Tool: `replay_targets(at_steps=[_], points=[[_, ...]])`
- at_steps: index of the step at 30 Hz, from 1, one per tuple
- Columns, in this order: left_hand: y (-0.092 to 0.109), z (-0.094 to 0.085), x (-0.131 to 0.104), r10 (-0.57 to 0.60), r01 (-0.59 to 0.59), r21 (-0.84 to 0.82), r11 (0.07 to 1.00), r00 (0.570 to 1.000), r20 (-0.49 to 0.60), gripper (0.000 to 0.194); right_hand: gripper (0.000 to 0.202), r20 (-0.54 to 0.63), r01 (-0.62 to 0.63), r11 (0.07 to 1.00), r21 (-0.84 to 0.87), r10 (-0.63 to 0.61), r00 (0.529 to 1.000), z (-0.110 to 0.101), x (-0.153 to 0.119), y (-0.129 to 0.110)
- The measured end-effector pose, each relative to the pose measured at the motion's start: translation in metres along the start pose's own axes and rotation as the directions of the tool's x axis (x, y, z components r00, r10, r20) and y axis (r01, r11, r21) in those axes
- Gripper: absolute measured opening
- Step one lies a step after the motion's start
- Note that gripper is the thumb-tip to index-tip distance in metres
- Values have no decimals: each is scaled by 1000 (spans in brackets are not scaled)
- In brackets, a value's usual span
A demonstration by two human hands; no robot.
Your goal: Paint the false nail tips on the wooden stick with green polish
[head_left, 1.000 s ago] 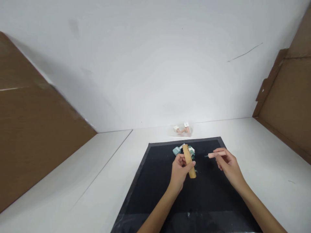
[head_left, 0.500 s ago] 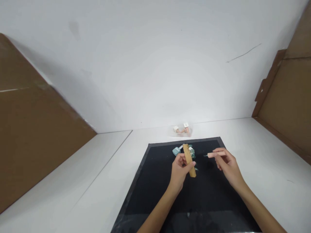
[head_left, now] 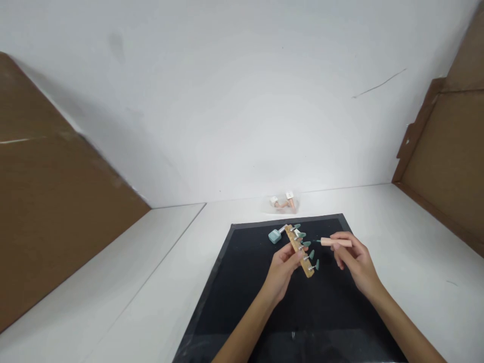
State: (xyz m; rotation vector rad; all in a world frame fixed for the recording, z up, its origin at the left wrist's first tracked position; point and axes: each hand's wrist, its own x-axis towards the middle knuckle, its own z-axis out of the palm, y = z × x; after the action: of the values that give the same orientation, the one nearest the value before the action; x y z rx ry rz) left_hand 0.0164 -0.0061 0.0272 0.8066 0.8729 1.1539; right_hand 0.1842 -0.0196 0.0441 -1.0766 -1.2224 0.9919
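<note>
While L hand [head_left: 282, 272] pinches a wooden strip [head_left: 306, 265] over the black mat [head_left: 234, 282], long axis slanting from far edge twd near R, R hand [head_left: 350, 257] pinches a smooth pink-handled brush [head_left: 327, 242] just R, tip aimed L at the strip's green oval pcs [head_left: 311, 254] on metal stems; contact unclear. Nr mat's far edge: squarish teal bottle [head_left: 275, 236]. Beyond, on white table [head_left: 177, 272]: clear plastic tray [head_left: 283, 210].

This is looking like a small work booth: brown boards [head_left: 56, 201] are flanking a white worktop [head_left: 416, 252], a scuffed white wall [head_left: 242, 101] is rising behind, and a black mat [head_left: 234, 287] is lying on top.
</note>
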Motion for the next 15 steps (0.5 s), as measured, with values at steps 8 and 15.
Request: replay_targets(at_steps=[8, 15], points=[[-5, 1, 0, -63, 57, 78, 995, 996, 68, 37, 21, 42, 1, 1000, 5, -1, 999, 1, -1, -2], [-8, -1, 2, -61, 47, 153, 987, 994, 90, 34, 19, 55, -3, 1000, 9, 2, 999, 1, -1, -3]])
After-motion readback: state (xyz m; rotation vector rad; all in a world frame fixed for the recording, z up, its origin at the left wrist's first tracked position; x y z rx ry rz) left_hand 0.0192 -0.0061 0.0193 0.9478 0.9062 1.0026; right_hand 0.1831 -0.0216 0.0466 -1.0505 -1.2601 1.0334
